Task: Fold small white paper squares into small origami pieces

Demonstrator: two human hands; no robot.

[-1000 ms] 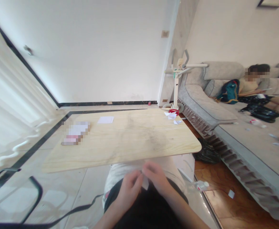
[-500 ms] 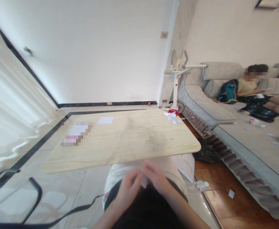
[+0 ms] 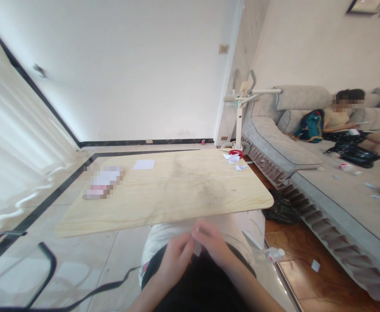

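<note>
My left hand (image 3: 178, 250) and my right hand (image 3: 210, 238) meet over my lap, just below the near edge of the wooden table (image 3: 164, 195). Both are closed, fingers pinched on a small piece of white paper (image 3: 197, 248) that shows between them. Most of the paper is hidden by the fingers, so its folds cannot be made out. Several folded paper pieces (image 3: 233, 159) lie at the table's far right corner beside a red object (image 3: 236, 153). A flat stack of white paper (image 3: 144, 164) rests toward the far left of the table.
A blurred-out box-like item (image 3: 104, 182) sits on the table's left. To the right, a person sits on a grey sofa (image 3: 274, 138) beside a teal backpack (image 3: 312, 125). A plastic bottle (image 3: 275, 254) and a paper scrap (image 3: 315, 265) are low on the right.
My hands stay together over my lap with the paper between them, shifting only very slightly. The table's things have not moved.
</note>
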